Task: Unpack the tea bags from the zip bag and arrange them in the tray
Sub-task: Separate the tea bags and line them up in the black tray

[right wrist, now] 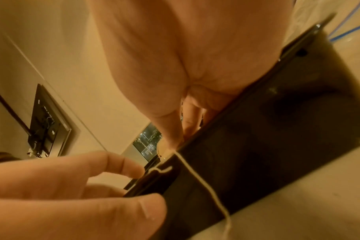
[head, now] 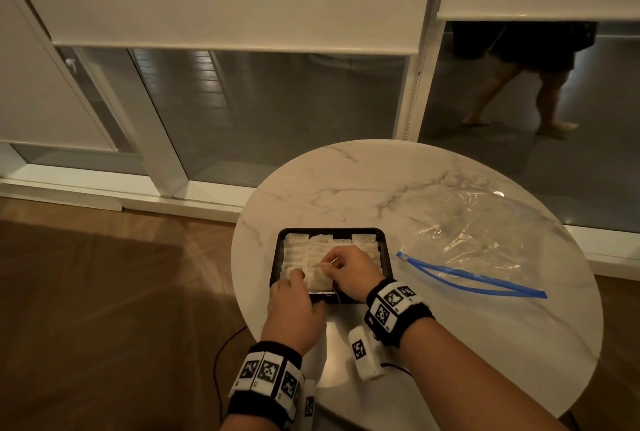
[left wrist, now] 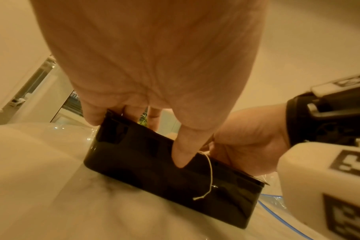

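The right hand (head: pixel 349 269) pinches a tea bag (head: pixel 320 274) in the tray's near row, while the left hand (head: pixel 294 309) presses straight fingers on the neighbouring bags and thumbs the black tray (head: pixel 384 247). A string (left wrist: pixel 209 177) trails over the near wall. The emptied-looking zip bag (head: pixel 485 243) lies right on the tabletop (head: pixel 346 184), nearer the right hand.

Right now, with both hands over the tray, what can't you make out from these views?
- Tea bags in the near part of the tray: head view, both hands cover them, so no count.
- Right hand grip: its fingertips sit at the bags, too small to tell what they pinch.
- Tray contents: both wrist views show only its dark outer wall.
- Zip bag: glare hides whether any bags remain inside.
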